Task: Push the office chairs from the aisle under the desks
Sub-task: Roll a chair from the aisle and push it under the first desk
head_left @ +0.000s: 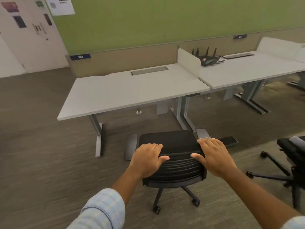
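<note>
A black office chair point(171, 142) on castors stands in the aisle, facing a grey desk point(125, 91) labelled 246. Its seat front sits just short of the desk's front edge. My left hand point(146, 160) grips the top left of the backrest, fingers over the rim and thumb behind. On the top right of the same backrest rests my right hand point(213, 157), gripping the same way. A second black office chair point(292, 164) stands at the right edge, out in the aisle and partly cut off.
A second grey desk point(250, 70) adjoins on the right, with a black router point(208, 57) on it. Metal desk legs point(99, 138) flank the opening under the near desk. Carpet runs all around, and a green partition wall point(165, 22) stands behind the desks.
</note>
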The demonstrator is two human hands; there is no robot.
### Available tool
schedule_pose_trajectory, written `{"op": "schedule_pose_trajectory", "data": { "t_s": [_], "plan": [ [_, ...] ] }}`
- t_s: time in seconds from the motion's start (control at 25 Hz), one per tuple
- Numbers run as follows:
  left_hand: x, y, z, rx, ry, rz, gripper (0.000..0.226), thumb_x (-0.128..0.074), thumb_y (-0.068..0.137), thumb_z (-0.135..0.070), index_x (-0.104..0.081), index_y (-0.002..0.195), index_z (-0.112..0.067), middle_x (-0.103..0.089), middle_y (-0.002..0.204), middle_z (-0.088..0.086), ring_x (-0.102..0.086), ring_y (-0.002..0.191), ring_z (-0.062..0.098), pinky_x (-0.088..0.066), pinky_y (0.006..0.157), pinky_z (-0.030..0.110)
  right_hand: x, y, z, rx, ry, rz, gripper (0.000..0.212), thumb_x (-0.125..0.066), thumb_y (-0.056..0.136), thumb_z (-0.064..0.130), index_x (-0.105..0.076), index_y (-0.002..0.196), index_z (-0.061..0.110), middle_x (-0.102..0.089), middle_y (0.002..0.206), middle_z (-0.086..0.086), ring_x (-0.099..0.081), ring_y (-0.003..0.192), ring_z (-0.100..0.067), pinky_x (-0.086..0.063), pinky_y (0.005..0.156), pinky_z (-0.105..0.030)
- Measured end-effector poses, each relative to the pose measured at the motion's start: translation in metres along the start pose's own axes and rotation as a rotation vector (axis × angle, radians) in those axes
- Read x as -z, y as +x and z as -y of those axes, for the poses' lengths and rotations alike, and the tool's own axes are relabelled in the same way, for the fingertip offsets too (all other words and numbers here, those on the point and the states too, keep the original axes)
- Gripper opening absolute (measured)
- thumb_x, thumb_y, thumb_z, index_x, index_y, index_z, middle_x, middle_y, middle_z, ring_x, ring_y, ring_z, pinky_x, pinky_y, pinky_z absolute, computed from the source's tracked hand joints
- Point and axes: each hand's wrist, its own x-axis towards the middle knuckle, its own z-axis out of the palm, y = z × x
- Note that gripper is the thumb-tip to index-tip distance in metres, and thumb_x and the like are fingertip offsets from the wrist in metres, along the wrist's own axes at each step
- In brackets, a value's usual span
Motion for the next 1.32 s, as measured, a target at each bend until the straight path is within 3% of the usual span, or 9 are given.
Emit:
{"op": "schedule_pose_trajectory", "data": {
  "t_s": [0.2,0.6,1.32],
  "plan": [
    [0.007,0.021,0.050,0.055,0.045,0.047,0.082,-0.017,0.102,-0.077,-0.058,0.141,-0.019,-0.072,0.127,-0.002,-0.067,0.113,0.019,-0.053,0.089,0.039,-0.007,0.062,-0.015,0.109,0.034,0.059,0.089,-0.015,0.101,0.081,-0.045,0.156,0.018,-0.053,0.156,-0.004,-0.043,0.146,-0.020,-0.026,0.124,-0.041],
    [-0.008,0.089,0.142,0.139,0.090,0.092,0.073,-0.019,0.104,-0.075,-0.056,0.141,-0.024,-0.070,0.125,-0.005,-0.064,0.109,0.016,-0.050,0.087,0.034,-0.052,0.202,-0.020,0.191,0.021,-0.048,0.082,-0.026,0.102,0.079,-0.063,0.134,0.013,-0.071,0.125,-0.006,-0.063,0.119,-0.026,-0.046,0.106,-0.048],
    [-0.034,0.240,0.284,0.281,0.007,0.192,0.067,-0.028,0.102,-0.068,-0.053,0.144,-0.022,-0.066,0.129,-0.002,-0.060,0.115,0.021,-0.048,0.098,0.041,-0.123,0.435,-0.031,0.258,0.050,-0.131,0.068,-0.030,0.105,0.075,-0.059,0.126,0.018,-0.068,0.115,-0.001,-0.060,0.108,-0.025,-0.047,0.102,-0.046]
  ]
}}
